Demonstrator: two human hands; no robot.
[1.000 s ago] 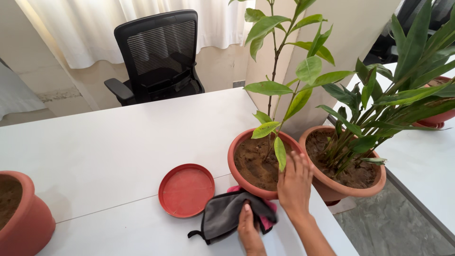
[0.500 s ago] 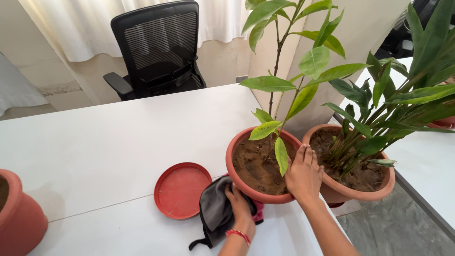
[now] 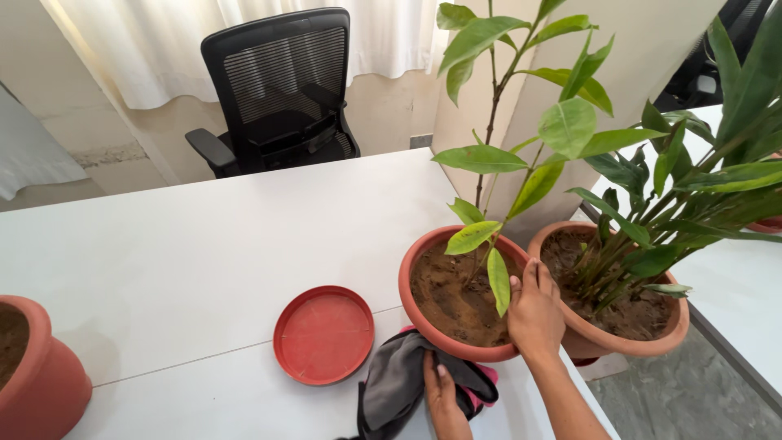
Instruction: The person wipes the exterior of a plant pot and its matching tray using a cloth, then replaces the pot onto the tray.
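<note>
Right hand (image 3: 535, 314) pressed flat, fingers spread, against the far-right rim of the round terracotta-coloured plastic pot of dark soil with a thin-stemmed leafy sapling (image 3: 456, 297), steadying rather than gripping. Left hand (image 3: 444, 399) lying palm down on the crumpled grey cloth with a pink edge (image 3: 399, 383), fingers loosely curled over the fabric, right at the base of that pot. Pot standing upright near the right edge of the white bench (image 3: 204, 244), rim touching or almost touching a second terracotta pot of long dark-green strappy leaves (image 3: 627, 293) on its right. Flat round red plastic saucer (image 3: 323, 332) lying just beside the cloth on the left, apart from the pot. Probably heavy for its size, filled nearly to the brim with soil; rigid wall, smooth and likely a little slippery, so best taken with 2 hands low on the body or under the lip, never by the stem, which looks slender and easily snapped. Soil loose on top, likely to spill on a tilt. Cloth soft and limp, bunching readily under the palm. Black mesh office chair (image 3: 277, 90) behind the bench, part of a 3rd pot (image 3: 41, 383) at the far left.
</note>
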